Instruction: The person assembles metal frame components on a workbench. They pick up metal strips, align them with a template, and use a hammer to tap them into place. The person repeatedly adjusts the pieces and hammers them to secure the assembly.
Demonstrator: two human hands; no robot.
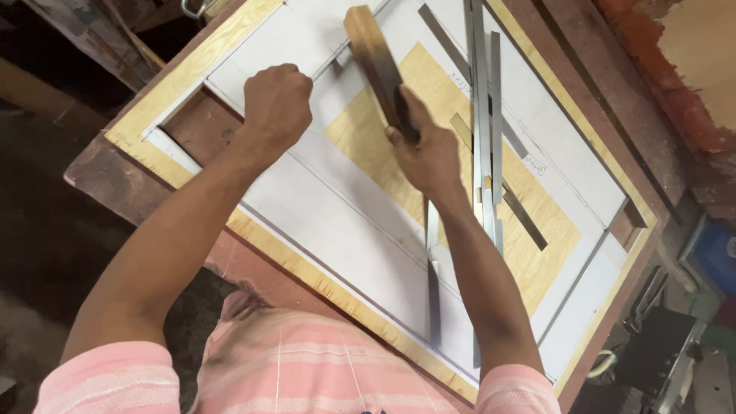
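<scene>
My right hand [424, 150] grips a wooden block [372, 57] that slants up to the left over a plywood panel [360, 138] partly covered in white laminate [345, 230]. My left hand [277, 100] is closed in a fist pressed on the white laminate near a thin metal strip [326, 65]; what its fingers hold, if anything, is hidden. The block's top end lies beside that strip.
Several long grey metal strips [481, 107] lie lengthwise across the panel to the right of my right hand. The panel rests on a reddish-brown workbench [115, 165]. Tools and a blue container [717, 257] sit low at the right. Dark floor lies left.
</scene>
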